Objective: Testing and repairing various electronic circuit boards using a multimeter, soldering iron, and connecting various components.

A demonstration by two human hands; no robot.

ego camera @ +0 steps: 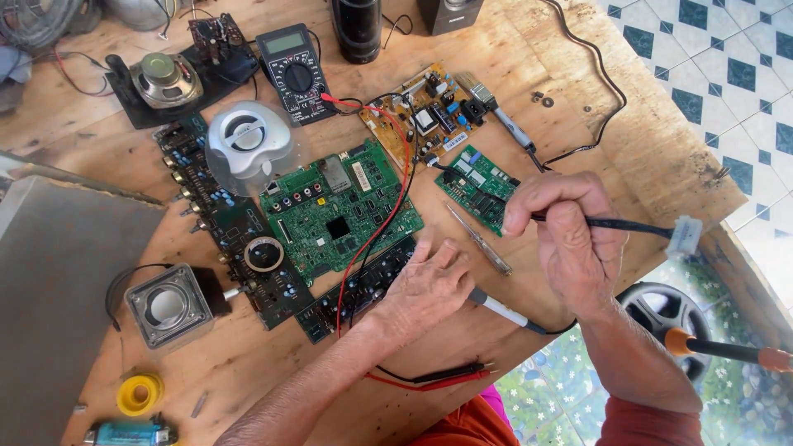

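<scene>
My right hand (562,235) is closed on a thin black lead (611,224) that ends in a white plug (684,235). Its fingertips sit at the edge of a small green circuit board (477,183). My left hand (428,291) lies palm down on the wooden table (248,363), touching the end of a dark narrow circuit board (357,289). A white-handled tool (500,310) with a black cord comes out from under its thumb side. A slim test screwdriver (481,241) lies between the hands.
A large green board (339,211), a tan power board (423,111), a long dark board (216,216), a multimeter (296,70), a white round device (248,142), two speakers (169,306) (168,78) and red and black probes (450,377) lie about. The table edge runs on the right.
</scene>
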